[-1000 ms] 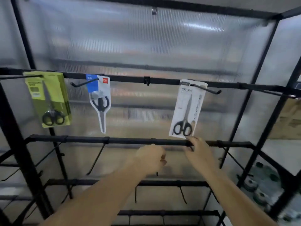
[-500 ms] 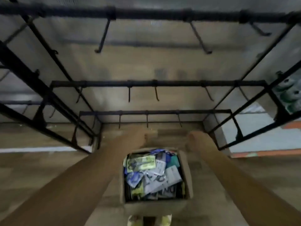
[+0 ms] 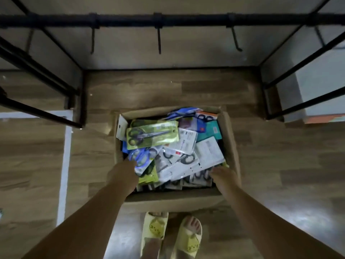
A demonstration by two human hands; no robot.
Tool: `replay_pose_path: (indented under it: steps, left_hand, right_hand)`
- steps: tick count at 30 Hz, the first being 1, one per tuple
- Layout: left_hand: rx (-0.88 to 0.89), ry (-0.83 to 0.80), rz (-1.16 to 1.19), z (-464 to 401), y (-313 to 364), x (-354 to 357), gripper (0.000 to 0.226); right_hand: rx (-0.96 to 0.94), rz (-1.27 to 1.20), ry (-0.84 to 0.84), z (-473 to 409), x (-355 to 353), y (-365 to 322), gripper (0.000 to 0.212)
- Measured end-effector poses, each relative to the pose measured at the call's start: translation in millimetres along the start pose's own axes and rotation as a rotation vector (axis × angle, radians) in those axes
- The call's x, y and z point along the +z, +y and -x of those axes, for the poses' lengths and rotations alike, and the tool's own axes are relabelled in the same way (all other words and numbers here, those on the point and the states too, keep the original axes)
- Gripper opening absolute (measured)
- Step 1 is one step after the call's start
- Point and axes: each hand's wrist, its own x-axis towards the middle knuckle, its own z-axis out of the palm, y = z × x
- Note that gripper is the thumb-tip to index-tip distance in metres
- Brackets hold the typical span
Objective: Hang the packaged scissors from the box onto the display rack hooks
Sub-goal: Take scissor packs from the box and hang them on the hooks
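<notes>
Both hands in cardboard box (image 3: 228, 131): left hand (image 3: 124, 172) at blue-handled scissors pack (image 3: 141, 159), right hand (image 3: 223, 174) at white pack (image 3: 186, 165); finger spread indiscernible. Best lifted singly by hang-hole end.

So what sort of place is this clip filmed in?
Probably a mock shop or stockroom, not a home: a black display rack with bare hooks stands on wood-look flooring, and a cardboard box is heaped with packaged scissors.

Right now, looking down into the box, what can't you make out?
- Head view: left hand fingertips, buried among packets; grip unclear.
- Right hand fingers, tucked under packets in the box.
- Packet labels: blurred, too small.
- Lower packets: covered by upper ones.
</notes>
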Motion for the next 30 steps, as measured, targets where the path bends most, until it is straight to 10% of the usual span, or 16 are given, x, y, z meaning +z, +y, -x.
replay_pose_path:
  steps: [11,18,30]
  left_hand:
    - [0.138,0.356,0.345,-142,34,0,0.071]
    - [0.215,-0.033,0.016,-184,32,-23,0.124]
    - [0.349,0.07,-0.356,-159,13,7,0.102]
  right_hand:
    - [-0.092,-0.542,-0.165,-97,49,-84,0.038]
    - [0.013,-0.843,-0.428,-126,46,-89,0.02]
    - [0.132,-0.733,-0.103,-130,57,-98,0.05]
